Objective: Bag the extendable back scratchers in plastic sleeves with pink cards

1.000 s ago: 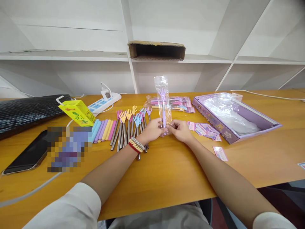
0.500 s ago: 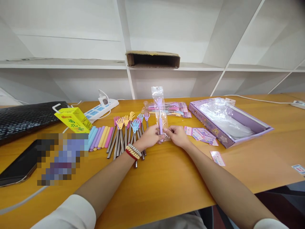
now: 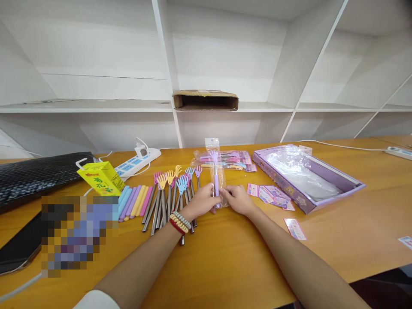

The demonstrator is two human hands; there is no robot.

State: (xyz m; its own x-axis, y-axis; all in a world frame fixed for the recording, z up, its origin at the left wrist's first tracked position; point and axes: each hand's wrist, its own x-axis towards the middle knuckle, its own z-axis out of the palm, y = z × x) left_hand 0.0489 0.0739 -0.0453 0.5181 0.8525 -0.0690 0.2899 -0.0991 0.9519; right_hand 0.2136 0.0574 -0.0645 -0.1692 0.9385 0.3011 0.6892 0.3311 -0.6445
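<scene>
A purple back scratcher [image 3: 216, 180] stands nearly upright inside a clear plastic bag [image 3: 212, 143], claw end up. My left hand [image 3: 202, 201] is closed round its lower handle through the bag, thumb across the front. From the other side, my right hand [image 3: 238, 200] pinches the bag's edge near the bottom; its fingertips are partly hidden. Left of my left hand lie several loose back scratchers with metal rods and coloured claws, among them a blue claw [image 3: 182, 183] and a yellow claw [image 3: 162, 179]. Past them is a row of coloured handle tubes [image 3: 137, 201].
Bagged scratchers [image 3: 230, 158] lie behind my hands. To the right are printed cards [image 3: 265, 194], a single card [image 3: 295, 228] and an open purple box [image 3: 307, 205]. A yellow drink carton [image 3: 102, 178], power strip [image 3: 137, 163] and phone [image 3: 19, 244] are left. A cardboard box [image 3: 206, 99] sits on the shelf.
The whole scene sits lower in the picture, as the camera has tilted up. Both hands keep their hold on the bagged purple back scratcher, with little other movement.
</scene>
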